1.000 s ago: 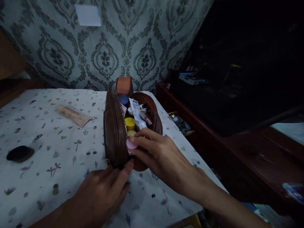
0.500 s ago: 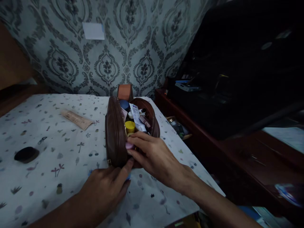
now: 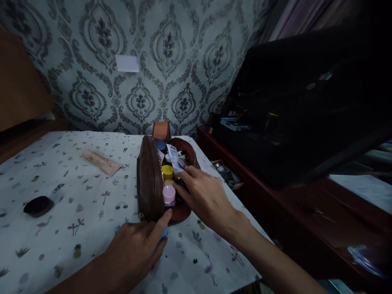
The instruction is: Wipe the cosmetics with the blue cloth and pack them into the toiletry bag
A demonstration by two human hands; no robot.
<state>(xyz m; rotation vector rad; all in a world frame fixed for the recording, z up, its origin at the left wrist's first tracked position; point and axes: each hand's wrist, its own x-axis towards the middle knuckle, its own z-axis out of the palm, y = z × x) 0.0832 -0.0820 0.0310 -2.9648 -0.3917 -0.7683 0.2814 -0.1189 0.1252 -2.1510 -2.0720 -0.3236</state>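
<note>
A brown toiletry bag (image 3: 149,183) stands unzipped on the bed-like surface, packed with small cosmetics. Inside are a pink-lidded jar (image 3: 169,195), a yellow-lidded jar (image 3: 167,171), a blue round lid (image 3: 160,145) and a white tube (image 3: 173,157). My right hand (image 3: 205,196) reaches into the bag from the right, fingers apart among the contents, fingertips partly hidden. My left hand (image 3: 139,245) is at the bag's near end, index finger stretched to the pink jar's base. Its other fingers curl over something blue (image 3: 164,232), mostly covered by the hand.
On the patterned white sheet (image 3: 101,257) lie a beige squeeze tube (image 3: 101,162) and a black oval object (image 3: 38,206). A large open black case (image 3: 294,102) rises at right above dark red furniture (image 3: 294,216). Patterned wallpaper (image 3: 141,100) is behind.
My right hand has let go of the pink jar, which now shows in the bag, and shifted right and slightly away from it. The view has tilted up a little.
</note>
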